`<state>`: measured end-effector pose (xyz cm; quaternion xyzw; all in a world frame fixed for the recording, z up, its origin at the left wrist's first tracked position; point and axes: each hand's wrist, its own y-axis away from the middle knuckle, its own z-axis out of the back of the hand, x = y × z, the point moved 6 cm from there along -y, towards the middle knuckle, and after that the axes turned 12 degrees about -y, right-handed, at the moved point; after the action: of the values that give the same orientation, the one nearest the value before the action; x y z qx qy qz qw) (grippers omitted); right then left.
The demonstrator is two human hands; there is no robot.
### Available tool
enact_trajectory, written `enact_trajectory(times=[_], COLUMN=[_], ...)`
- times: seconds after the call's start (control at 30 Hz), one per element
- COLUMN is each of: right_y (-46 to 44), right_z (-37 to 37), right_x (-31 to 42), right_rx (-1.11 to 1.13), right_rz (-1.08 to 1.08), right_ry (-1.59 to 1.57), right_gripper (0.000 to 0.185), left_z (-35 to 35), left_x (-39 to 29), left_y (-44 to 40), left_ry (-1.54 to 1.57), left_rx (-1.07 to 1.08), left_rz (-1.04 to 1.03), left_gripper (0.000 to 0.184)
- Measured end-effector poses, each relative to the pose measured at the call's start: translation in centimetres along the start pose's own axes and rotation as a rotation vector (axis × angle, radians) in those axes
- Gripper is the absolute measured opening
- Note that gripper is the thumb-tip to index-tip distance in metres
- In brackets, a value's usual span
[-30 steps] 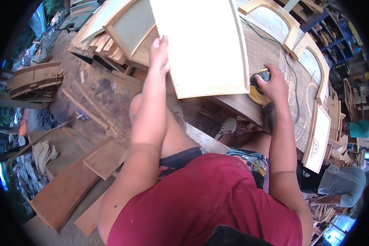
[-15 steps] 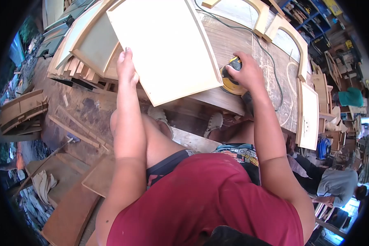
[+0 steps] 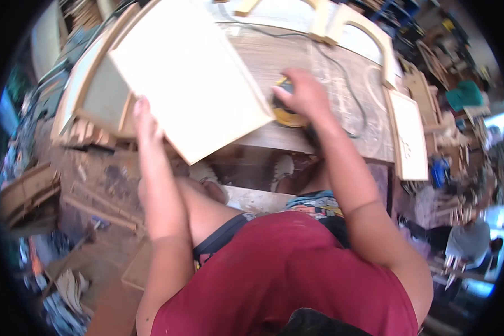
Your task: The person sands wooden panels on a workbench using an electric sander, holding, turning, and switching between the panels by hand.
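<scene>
My left hand (image 3: 149, 120) grips the left edge of a pale wooden panel (image 3: 190, 84) with raised rims, its fingers partly hidden beneath. The panel is tilted over the near side of the workbench (image 3: 263, 45). My right hand (image 3: 305, 95) is wrapped over the top of a yellow and black sander (image 3: 288, 115), close to the panel's lower right corner. The sander rests on or just above the bench; blur keeps me from telling which. A dark cord (image 3: 353, 84) runs across the bench behind it.
Similar framed panels (image 3: 103, 98) are stacked at the left. Arched wooden frames (image 3: 369, 36) lie along the far bench edge, with a white panel (image 3: 409, 137) at right. Wood strips (image 3: 98, 210) litter the floor. A person in grey (image 3: 467, 243) is at the far right.
The view has swung, so bench and stacked frames appear further left. The panel's near corner sits lower in the picture. Both hands keep their holds on panel and sander.
</scene>
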<state>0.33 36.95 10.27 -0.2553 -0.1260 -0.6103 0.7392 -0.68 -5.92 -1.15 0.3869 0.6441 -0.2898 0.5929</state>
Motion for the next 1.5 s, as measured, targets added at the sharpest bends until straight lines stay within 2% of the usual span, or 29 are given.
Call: enact_trajectory(times=[0.03,0.07,0.1,0.2,0.23,0.33,0.4,0.43,0.5,0.53,0.6,0.67,0.73,0.77,0.8,0.83,0.9,0.93,1.0,1.13,1.2,1.33,1.4,1.5], right_y=[0.2,0.4,0.8,3.6,5.1,10.4,12.7,13.8,15.4,15.9,17.0,18.3,19.5,20.4,21.3,22.1,23.8,24.7,26.4,29.2,30.6,34.1,35.8,37.1], right_z=[0.3,0.6,1.7,4.3,4.4,4.6,2.2,2.4,1.6,2.2,3.7,5.6,6.3,6.9,8.0,8.2,8.3,8.7,9.3,12.5,14.6,18.0,19.0,20.5], right_x=[0.2,-0.2,0.4,0.2,-0.1,0.2,-1.3,-1.6,-2.2,-3.0,-5.2,-6.4,-8.2,-8.8,-9.5,-10.9,-14.2,-15.3,-18.4,-22.8,-25.3,-31.6,-35.0,-37.7], right_rx=[-0.022,-0.121,-0.185,-0.458,-0.496,-0.5,-0.215,-0.229,0.002,-0.007,-0.133,-0.301,-0.339,-0.393,-0.494,-0.493,-0.535,-0.573,-0.63,-0.892,-0.962,-1.124,-1.139,-1.195], right_rz=[-0.023,0.097,0.154,0.312,0.355,0.292,0.151,0.148,0.016,0.024,-0.002,-0.062,-0.077,-0.182,-0.23,-0.22,-0.267,-0.269,-0.243,-0.316,-0.27,-0.326,-0.316,-0.356], right_ry=[-0.032,-0.121,-0.214,-0.474,-0.486,-0.636,-0.983,-0.982,-1.528,-1.531,-1.816,-1.939,-2.008,-2.122,-2.059,-2.138,-2.204,-2.209,-2.171,-2.038,-1.969,-1.714,-1.673,-1.615], right_gripper=[0.057,0.059,0.061,0.06,0.063,0.062,0.072,0.072,0.08,0.08,0.085,0.07,0.065,0.062,0.06,0.056,0.054,0.059,0.063,0.068,0.067,0.063,0.061,0.06], left_z=[0.6,0.0,0.1,-1.5,-1.6,-4.6,-7.6,-9.6,-13.6,-16.1,-20.6,-24.7,-28.0,-29.6,-30.8,-31.4,-33.3,-33.8,-34.1,-31.4,-29.4,-25.3,-23.3,-21.0], left_x=[1.6,0.5,1.2,-0.6,-0.3,-2.3,-4.3,-5.3,-7.7,-9.2,-10.4,-10.4,-8.7,-7.8,-7.2,-6.9,-5.9,-5.3,-3.9,-1.5,-1.2,-1.3,-1.7,-2.1], left_y=[-1.6,-0.3,-1.0,1.5,1.2,2.8,5.9,7.7,12.2,15.2,19.7,23.5,26.2,27.3,28.2,28.8,31.1,32.1,33.8,34.2,33.0,29.3,27.6,25.9], left_ry=[0.011,-0.038,0.024,0.043,0.108,0.178,0.186,0.17,0.15,0.138,0.129,0.128,0.123,0.178,0.231,0.225,0.101,0.009,-0.087,-0.197,-0.21,-0.167,-0.105,-0.092], left_rx=[0.05,0.063,0.132,0.055,0.116,0.171,0.163,0.174,0.19,0.231,0.339,0.46,0.525,0.606,0.687,0.696,0.997,1.172,1.378,1.488,1.46,1.314,1.225,1.154], left_rz=[-0.023,0.075,0.088,0.172,0.139,0.097,0.093,0.063,0.024,0.009,-0.004,0.006,0.005,-0.006,-0.014,-0.017,0.05,0.027,0.124,0.159,0.165,0.172,0.194,0.175], left_gripper=[0.048,0.047,0.045,0.051,0.053,0.056,0.057,0.058,0.058,0.058,0.057,0.057,0.057,0.051,0.045,0.045,0.038,0.044,0.045,0.044,0.045,0.051,0.046,0.049])
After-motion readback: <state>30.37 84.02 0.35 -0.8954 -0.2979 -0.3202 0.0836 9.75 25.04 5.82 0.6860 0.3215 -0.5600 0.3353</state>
